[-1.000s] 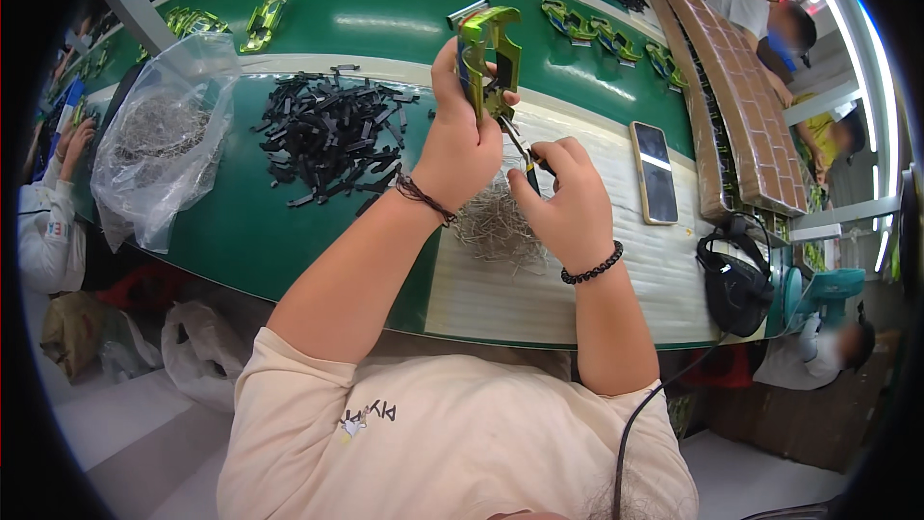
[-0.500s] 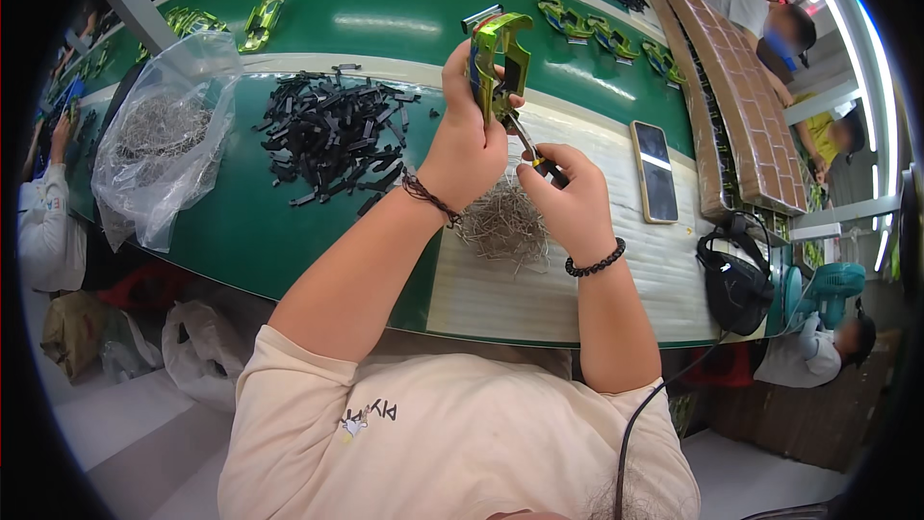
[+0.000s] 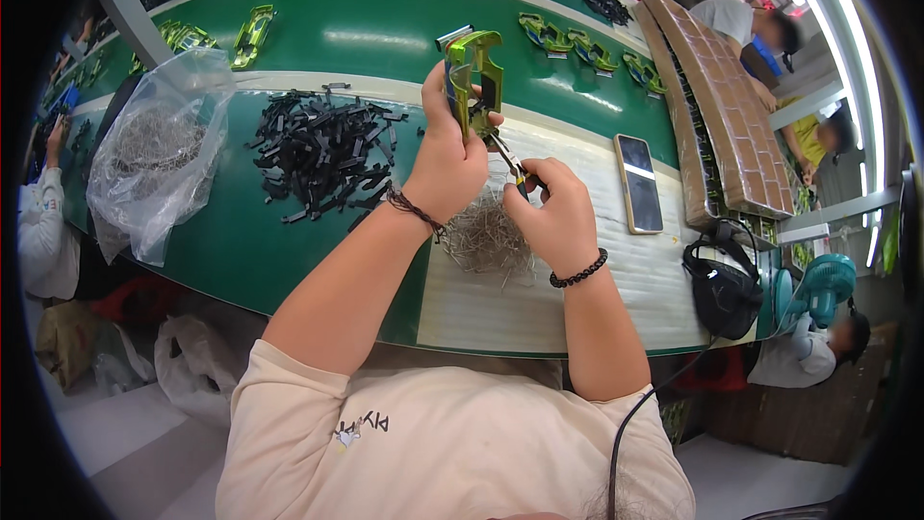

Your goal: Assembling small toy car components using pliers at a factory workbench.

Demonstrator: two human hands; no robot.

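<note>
My left hand (image 3: 449, 162) grips a glossy lime-green plastic shell (image 3: 479, 41), shaped like a toy car body with cut-out openings, and holds it upright above the table. In my right hand (image 3: 558, 217) is a pair of pliers (image 3: 507, 154) with yellow and black handles. Their metal jaws reach the shell's lower end, close to my left fingertips; what lies between the jaws is too small to make out. Below both hands a tangled heap of thin metal wire pieces (image 3: 486, 243) rests on a pale sheet (image 3: 597, 299). A pile of small black plastic parts (image 3: 322, 149) lies left of my left hand.
A clear plastic bag (image 3: 197, 178) of wire pieces stands at left. On the right are a phone (image 3: 638, 183), a black bag (image 3: 720, 294), a teal fan (image 3: 830, 279) and long brown-patterned boxes (image 3: 717, 101). Green shells (image 3: 589, 53) line the far table. Other people sit around.
The whole view has shifted slightly, so things sit a little lower and further left. Both hands keep their holds, and the pliers stay at the shell's lower end.
</note>
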